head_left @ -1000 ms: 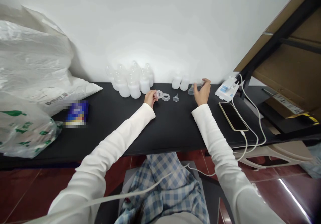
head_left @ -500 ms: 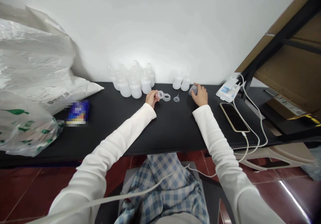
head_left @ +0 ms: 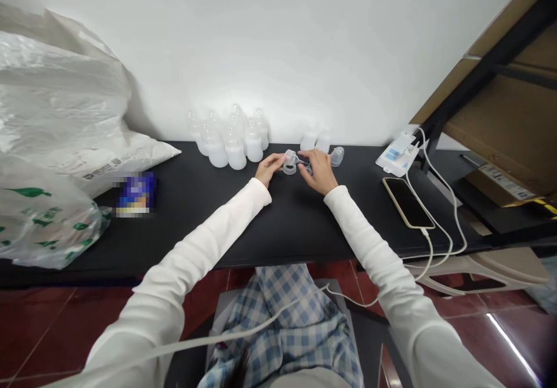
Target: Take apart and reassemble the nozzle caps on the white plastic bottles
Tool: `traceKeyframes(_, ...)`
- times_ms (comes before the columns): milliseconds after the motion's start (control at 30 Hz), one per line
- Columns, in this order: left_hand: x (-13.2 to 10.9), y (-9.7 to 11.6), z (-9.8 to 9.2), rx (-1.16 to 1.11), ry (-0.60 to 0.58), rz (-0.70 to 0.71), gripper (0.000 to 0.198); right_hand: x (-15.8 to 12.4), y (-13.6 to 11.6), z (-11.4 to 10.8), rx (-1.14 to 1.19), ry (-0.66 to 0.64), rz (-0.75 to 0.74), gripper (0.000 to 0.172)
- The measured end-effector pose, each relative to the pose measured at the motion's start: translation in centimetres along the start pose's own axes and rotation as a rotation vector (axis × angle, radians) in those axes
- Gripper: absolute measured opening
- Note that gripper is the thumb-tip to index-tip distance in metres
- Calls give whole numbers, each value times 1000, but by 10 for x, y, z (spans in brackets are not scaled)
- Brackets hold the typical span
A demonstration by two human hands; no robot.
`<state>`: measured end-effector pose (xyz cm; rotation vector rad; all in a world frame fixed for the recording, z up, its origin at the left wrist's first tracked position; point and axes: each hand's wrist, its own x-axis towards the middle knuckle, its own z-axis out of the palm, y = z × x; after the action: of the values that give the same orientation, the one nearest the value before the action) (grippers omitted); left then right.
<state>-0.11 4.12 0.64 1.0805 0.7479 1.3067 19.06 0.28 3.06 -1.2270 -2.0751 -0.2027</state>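
Note:
Between the fingers of my left hand (head_left: 269,169) is a small clear collar (head_left: 290,156), held just above a clear ring (head_left: 289,170) on the black table. My right hand (head_left: 319,171) is beside it, its thumb and fingertips around a clear funnel-shaped piece (head_left: 301,161) with a thin stem that points at the collar. A clear dome cap (head_left: 337,156) lies to the right of my right hand. Behind my right hand stand two white bottles (head_left: 308,139) without tops. Several white bottles with clear domed tops (head_left: 235,155) are grouped at the back left.
At the left are a large white plastic bag (head_left: 56,104), a bag with green leaves (head_left: 47,220) and a blue packet (head_left: 137,192). A phone (head_left: 408,202) with cables, a white package (head_left: 397,155) and a shelf with cardboard boxes (head_left: 509,133) are at the right.
My right hand has left the dome cap, moved left and taken hold of the funnel-shaped piece. My left hand has shifted slightly right with the collar.

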Motion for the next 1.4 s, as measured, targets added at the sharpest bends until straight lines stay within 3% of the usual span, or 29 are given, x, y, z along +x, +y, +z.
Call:
traceKeyframes(167, -3, 2, 2, -31, -121, -48, 43, -1, -9, 14, 213, 21, -24, 34)
traceKeyframes(333, -2, 2, 1, -78, -80, -121, 60, -1, -7, 20, 389, 41, 4, 27)
traceKeyframes(500, -4, 4, 4, 29, -100, -28, 43, -1, -12, 24, 468, 55, 30, 22)
traceKeyframes(633, -4, 4, 6, 117, -113, 16, 32, -2, -14, 24, 421, 16, -12, 14)
traceKeyframes(800, -4, 1, 7, 129, -112, 6, 43, -3, -15, 21, 317, -30, -98, 14)
traceKeyframes(900, -5, 0, 11, 69, -87, -72, 50, -1, -17, 17, 212, -67, -166, 17)
traceKeyframes(1100, -2, 2, 12, 9, -144, -242, 56, 3, -17, 4, 49, -132, -278, 27)
traceKeyframes(1200, 7, 5, 2, -35, -44, -320, 58, 3, -3, -7, 8, -55, -251, 30)
traceKeyframes(1267, 13, 7, -6, -31, 92, -324, 54, 3, 10, -15, -79, 82, -121, 31)
traceKeyframes(1333, 16, 7, -12, 46, 245, -247, 44, 2, 25, -21, -189, 154, 15, 28)
traceKeyframes(1400, 16, 5, -14, 184, 336, -107, 32, 0, 38, -23, -270, 101, 103, 23)
